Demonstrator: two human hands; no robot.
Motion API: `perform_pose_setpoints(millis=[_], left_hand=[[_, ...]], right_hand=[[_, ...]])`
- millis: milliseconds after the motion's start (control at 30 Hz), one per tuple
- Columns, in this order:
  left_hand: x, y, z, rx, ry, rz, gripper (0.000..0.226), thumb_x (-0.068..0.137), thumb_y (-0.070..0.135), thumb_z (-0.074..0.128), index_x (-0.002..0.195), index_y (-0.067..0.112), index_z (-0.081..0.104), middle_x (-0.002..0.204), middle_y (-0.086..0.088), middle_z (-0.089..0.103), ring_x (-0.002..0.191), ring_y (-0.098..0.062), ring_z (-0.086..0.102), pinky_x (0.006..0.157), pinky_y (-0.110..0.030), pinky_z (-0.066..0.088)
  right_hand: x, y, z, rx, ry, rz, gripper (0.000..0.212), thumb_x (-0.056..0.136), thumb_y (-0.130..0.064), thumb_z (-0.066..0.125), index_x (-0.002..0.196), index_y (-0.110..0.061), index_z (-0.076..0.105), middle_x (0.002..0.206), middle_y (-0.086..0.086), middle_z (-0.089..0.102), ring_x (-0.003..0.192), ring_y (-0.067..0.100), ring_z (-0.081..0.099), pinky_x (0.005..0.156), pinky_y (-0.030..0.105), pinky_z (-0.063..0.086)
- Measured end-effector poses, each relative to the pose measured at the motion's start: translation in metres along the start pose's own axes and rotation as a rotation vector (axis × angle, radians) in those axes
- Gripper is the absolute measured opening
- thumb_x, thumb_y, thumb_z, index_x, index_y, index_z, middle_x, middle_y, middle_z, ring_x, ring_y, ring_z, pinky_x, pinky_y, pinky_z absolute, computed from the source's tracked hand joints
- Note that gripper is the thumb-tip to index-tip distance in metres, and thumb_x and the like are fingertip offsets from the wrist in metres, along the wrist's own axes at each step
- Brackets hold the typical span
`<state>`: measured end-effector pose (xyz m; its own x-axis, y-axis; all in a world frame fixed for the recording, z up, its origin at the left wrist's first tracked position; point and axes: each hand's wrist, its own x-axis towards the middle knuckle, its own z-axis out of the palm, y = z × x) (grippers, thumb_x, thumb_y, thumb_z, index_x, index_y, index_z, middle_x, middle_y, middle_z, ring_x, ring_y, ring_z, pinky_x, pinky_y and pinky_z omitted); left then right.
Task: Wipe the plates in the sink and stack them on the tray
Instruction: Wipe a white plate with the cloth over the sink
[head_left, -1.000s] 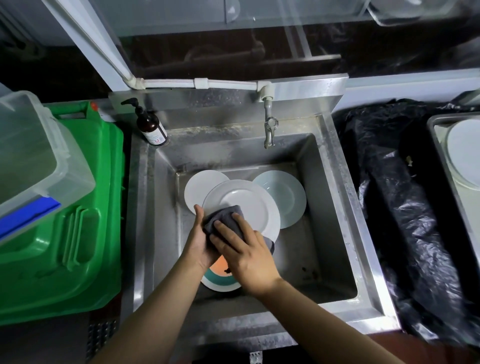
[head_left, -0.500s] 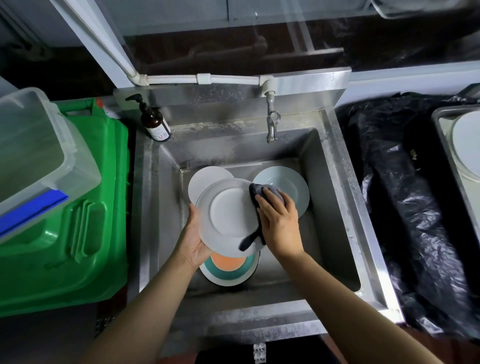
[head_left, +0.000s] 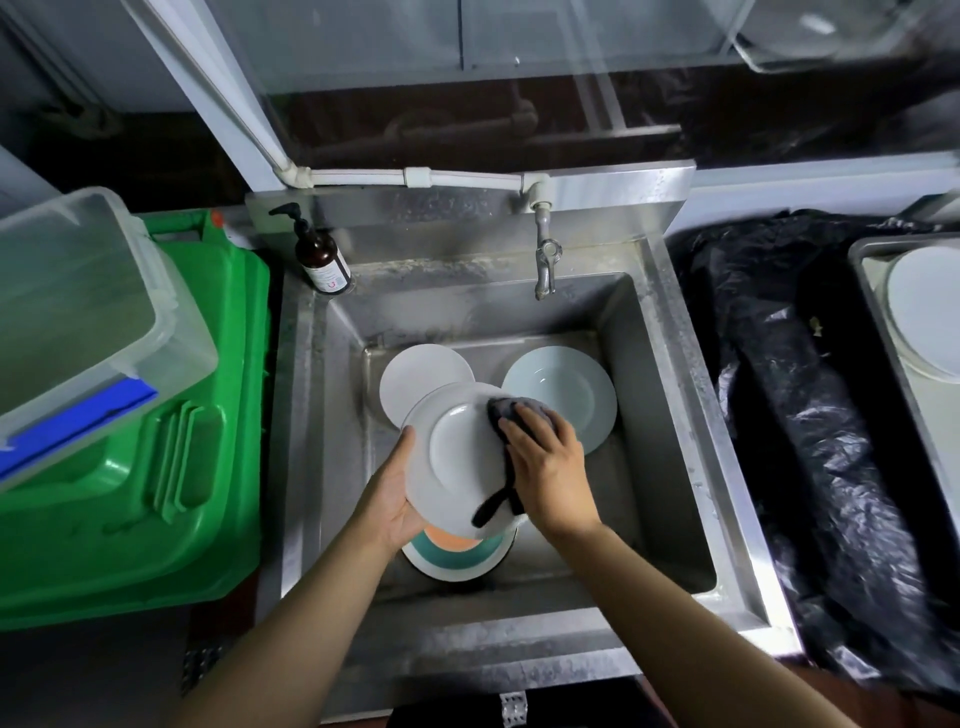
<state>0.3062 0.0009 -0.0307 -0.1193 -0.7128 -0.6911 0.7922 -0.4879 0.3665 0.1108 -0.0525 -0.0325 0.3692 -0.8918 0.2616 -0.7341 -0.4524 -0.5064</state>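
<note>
Since a moment ago, my right hand (head_left: 550, 467) has carried the cloth (head_left: 511, 415) to the plate's far rim. My left hand (head_left: 392, 493) grips the white plate (head_left: 457, 457) tilted over the sink (head_left: 670, 415), steady for wiping. Tray (head_left: 872, 291) waits far right.

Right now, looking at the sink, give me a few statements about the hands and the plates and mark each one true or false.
1. The left hand holds the white plate by its rim. True.
2. The right hand presses a yellow sponge on it. False: a dark cloth.
3. The sink holds no other plates. False: three more lie there.
4. A plate lies on the tray at the right. True.
5. The tap is running. False: no water shows.
</note>
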Motion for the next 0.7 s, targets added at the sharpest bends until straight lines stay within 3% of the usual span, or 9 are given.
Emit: perform_pose_setpoints(millis=[100, 200, 233, 367, 467, 500, 533, 600, 700], left_hand=[[-0.001, 0.002, -0.006, 0.206, 0.097, 0.077, 0.06, 0.106, 0.051, 0.039, 0.15, 0.011, 0.048, 0.147, -0.018, 0.056, 0.137, -0.035, 0.052, 0.116, -0.052, 0.037], [0.004, 0.001, 0.002, 0.476, 0.189, 0.164, 0.052, 0.093, 0.054, 0.064, 0.131, 0.019, 0.065, 0.128, -0.009, 0.071, 0.123, -0.031, 0.064, 0.113, -0.055, 0.043], [0.005, -0.001, 0.005, 0.583, 0.202, 0.194, 0.046, 0.091, 0.052, 0.066, 0.124, 0.02, 0.069, 0.122, -0.006, 0.074, 0.12, -0.029, 0.065, 0.111, -0.053, 0.045], [0.004, -0.008, 0.009, 0.969, 0.102, 0.228, 0.038, 0.085, 0.06, 0.063, 0.108, 0.031, 0.075, 0.106, -0.002, 0.078, 0.108, -0.029, 0.07, 0.099, -0.054, 0.051], [0.006, -0.01, 0.005, 1.294, 0.011, 0.343, 0.025, 0.087, 0.048, 0.056, 0.097, 0.031, 0.072, 0.091, -0.002, 0.074, 0.088, -0.019, 0.069, 0.089, -0.048, 0.053], [0.005, -0.011, 0.004, 1.368, -0.017, 0.386, 0.023, 0.09, 0.042, 0.056, 0.102, 0.031, 0.073, 0.094, 0.0, 0.074, 0.091, -0.018, 0.069, 0.091, -0.047, 0.055], [0.007, -0.013, 0.002, 1.437, -0.055, 0.418, 0.027, 0.094, 0.036, 0.058, 0.116, 0.033, 0.072, 0.108, 0.005, 0.075, 0.105, -0.015, 0.068, 0.098, -0.043, 0.054], [0.01, -0.018, -0.004, 1.611, -0.128, 0.487, 0.047, 0.102, 0.024, 0.06, 0.147, 0.034, 0.053, 0.147, 0.007, 0.058, 0.138, -0.01, 0.049, 0.115, -0.035, 0.041], [0.013, -0.025, -0.017, 1.864, -0.18, 0.672, 0.051, 0.103, 0.019, 0.059, 0.152, 0.03, 0.048, 0.155, 0.006, 0.047, 0.147, -0.021, 0.039, 0.119, -0.046, 0.033]], right_hand=[[0.007, 0.007, -0.003, 0.08, -0.106, 0.155, 0.032, 0.097, -0.015, 0.055, 0.125, -0.015, 0.069, 0.134, 0.003, 0.063, 0.118, 0.031, 0.057, 0.106, 0.029, 0.041], [0.014, -0.003, -0.012, 0.279, -0.267, 0.413, 0.036, 0.097, -0.01, 0.055, 0.132, -0.016, 0.064, 0.13, 0.0, 0.065, 0.119, 0.02, 0.059, 0.096, 0.007, 0.034], [0.016, -0.008, -0.014, 0.322, -0.312, 0.474, 0.037, 0.098, -0.012, 0.055, 0.133, -0.017, 0.063, 0.129, 0.0, 0.065, 0.119, 0.018, 0.058, 0.094, 0.006, 0.033], [0.021, -0.014, -0.019, 0.457, -0.318, 0.691, 0.037, 0.098, -0.021, 0.056, 0.134, -0.021, 0.061, 0.125, -0.002, 0.067, 0.113, 0.017, 0.06, 0.095, 0.025, 0.045], [0.026, -0.014, -0.023, 0.68, -0.274, 0.893, 0.029, 0.095, -0.031, 0.063, 0.123, -0.024, 0.065, 0.114, 0.002, 0.07, 0.096, 0.016, 0.066, 0.088, 0.032, 0.054], [0.028, -0.014, -0.024, 0.731, -0.273, 0.951, 0.028, 0.093, -0.036, 0.067, 0.119, -0.025, 0.064, 0.109, 0.002, 0.07, 0.091, 0.016, 0.067, 0.084, 0.032, 0.056], [0.029, -0.014, -0.024, 0.754, -0.281, 1.006, 0.033, 0.09, -0.039, 0.07, 0.118, -0.025, 0.062, 0.104, 0.002, 0.069, 0.088, 0.017, 0.068, 0.081, 0.032, 0.057], [0.031, -0.01, -0.022, 0.76, -0.317, 1.123, 0.042, 0.086, -0.038, 0.075, 0.12, -0.022, 0.057, 0.099, 0.004, 0.066, 0.084, 0.019, 0.069, 0.076, 0.032, 0.059], [0.035, -0.006, -0.021, 0.773, -0.403, 1.292, 0.038, 0.083, -0.024, 0.077, 0.112, -0.005, 0.061, 0.094, 0.012, 0.067, 0.077, 0.026, 0.069, 0.072, 0.036, 0.061]])
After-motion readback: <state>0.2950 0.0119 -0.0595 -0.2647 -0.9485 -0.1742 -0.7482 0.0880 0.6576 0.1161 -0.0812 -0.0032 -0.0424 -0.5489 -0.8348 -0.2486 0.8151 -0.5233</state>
